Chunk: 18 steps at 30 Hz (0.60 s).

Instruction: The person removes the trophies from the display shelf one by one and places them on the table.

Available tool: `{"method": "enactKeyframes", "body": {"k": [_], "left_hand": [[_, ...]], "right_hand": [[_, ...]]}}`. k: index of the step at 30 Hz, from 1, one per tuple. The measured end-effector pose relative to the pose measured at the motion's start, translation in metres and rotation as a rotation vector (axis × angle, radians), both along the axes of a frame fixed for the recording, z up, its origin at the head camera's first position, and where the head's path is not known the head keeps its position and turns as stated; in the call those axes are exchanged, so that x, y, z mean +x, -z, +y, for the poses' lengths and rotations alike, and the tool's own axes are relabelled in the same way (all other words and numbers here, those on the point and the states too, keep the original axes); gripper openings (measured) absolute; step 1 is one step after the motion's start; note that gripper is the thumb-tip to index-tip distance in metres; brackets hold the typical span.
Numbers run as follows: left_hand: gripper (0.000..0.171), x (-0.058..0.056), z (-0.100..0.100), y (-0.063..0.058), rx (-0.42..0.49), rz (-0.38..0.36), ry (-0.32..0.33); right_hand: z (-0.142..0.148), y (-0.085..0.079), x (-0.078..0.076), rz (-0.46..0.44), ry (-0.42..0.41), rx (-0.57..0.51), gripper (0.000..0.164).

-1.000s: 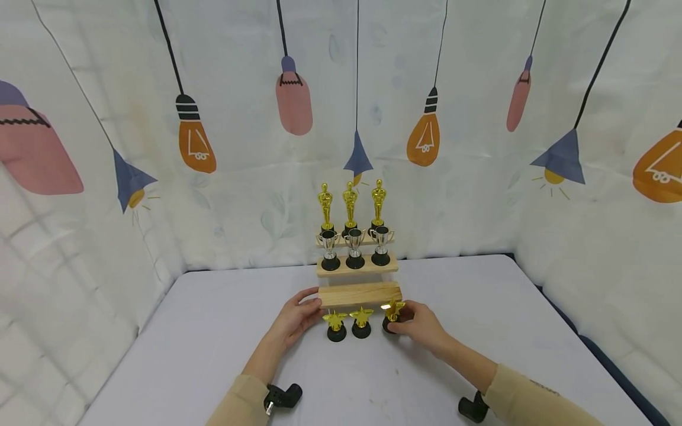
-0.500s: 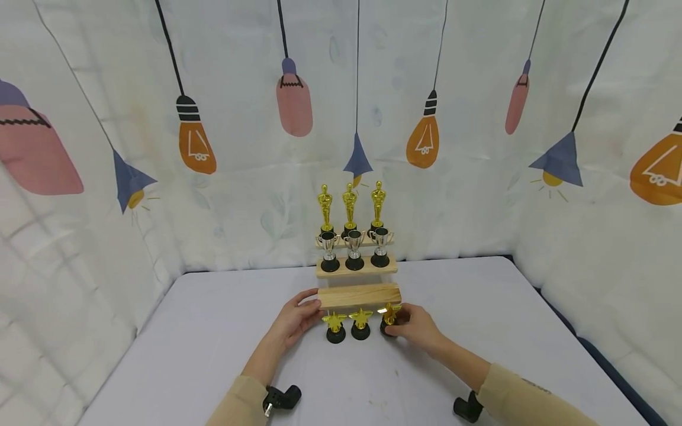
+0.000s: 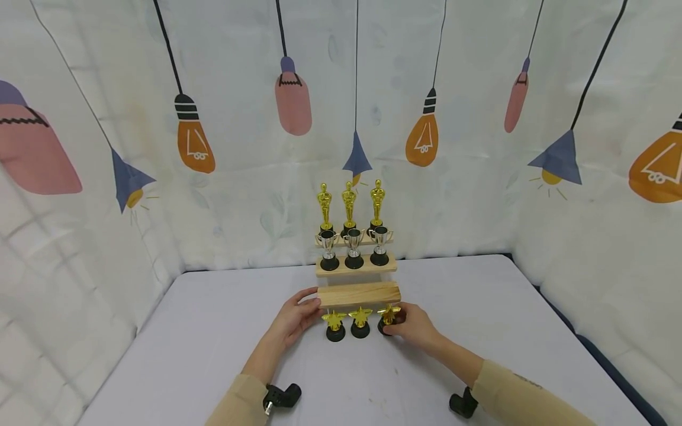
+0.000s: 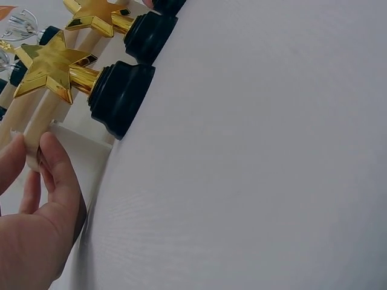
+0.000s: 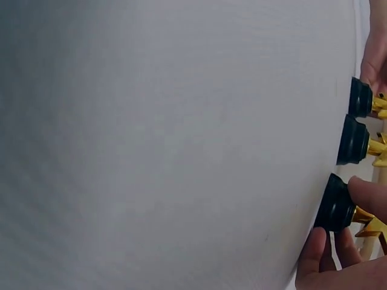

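Observation:
My right hand (image 3: 419,326) grips the black base of the rightmost gold star trophy (image 5: 335,204), thumb on one side and fingers on the other. That base is right at the white tabletop. Two more star trophies, one in the middle (image 3: 360,325) and one on the left (image 3: 335,329), stand upright beside it in a row. Behind them is the front wooden board (image 3: 359,294) of a stepped display rack. My left hand (image 3: 296,318) pinches the left end of this board between thumb and fingers, as the left wrist view shows close up.
Three silver cups (image 3: 354,239) with black bases stand on the rack's middle board (image 3: 367,269). Three gold figure statuettes (image 3: 348,204) stand on the top board behind. A white cloth (image 3: 213,355) covers the table, and a lamp-patterned curtain (image 3: 240,207) hangs behind it.
My right hand has slid the rightmost star trophy slightly left, closer to the middle one. The left hand keeps its hold on the board's end.

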State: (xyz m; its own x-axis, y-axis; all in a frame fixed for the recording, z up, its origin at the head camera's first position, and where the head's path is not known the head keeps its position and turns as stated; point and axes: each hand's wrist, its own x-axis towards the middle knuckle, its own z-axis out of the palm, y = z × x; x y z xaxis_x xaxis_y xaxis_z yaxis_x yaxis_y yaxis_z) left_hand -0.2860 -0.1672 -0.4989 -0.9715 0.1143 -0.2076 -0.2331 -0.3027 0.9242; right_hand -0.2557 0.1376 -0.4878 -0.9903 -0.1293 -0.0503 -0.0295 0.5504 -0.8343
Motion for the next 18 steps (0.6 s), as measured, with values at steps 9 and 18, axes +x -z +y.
{"method": "enactKeyframes", "body": {"k": [9,18], "left_hand": [[0.053,0.0004,-0.0007,0.0005,0.007,0.008,-0.006],[0.054,0.0010,-0.0012,0.0012,0.022,0.013,0.022]], "right_hand": [[-0.0023,-0.0013,-0.0005,0.056,-0.040,0.045,0.045],[-0.0014,-0.0030,0.0007,0.025,-0.037,0.063,0.054]]}}
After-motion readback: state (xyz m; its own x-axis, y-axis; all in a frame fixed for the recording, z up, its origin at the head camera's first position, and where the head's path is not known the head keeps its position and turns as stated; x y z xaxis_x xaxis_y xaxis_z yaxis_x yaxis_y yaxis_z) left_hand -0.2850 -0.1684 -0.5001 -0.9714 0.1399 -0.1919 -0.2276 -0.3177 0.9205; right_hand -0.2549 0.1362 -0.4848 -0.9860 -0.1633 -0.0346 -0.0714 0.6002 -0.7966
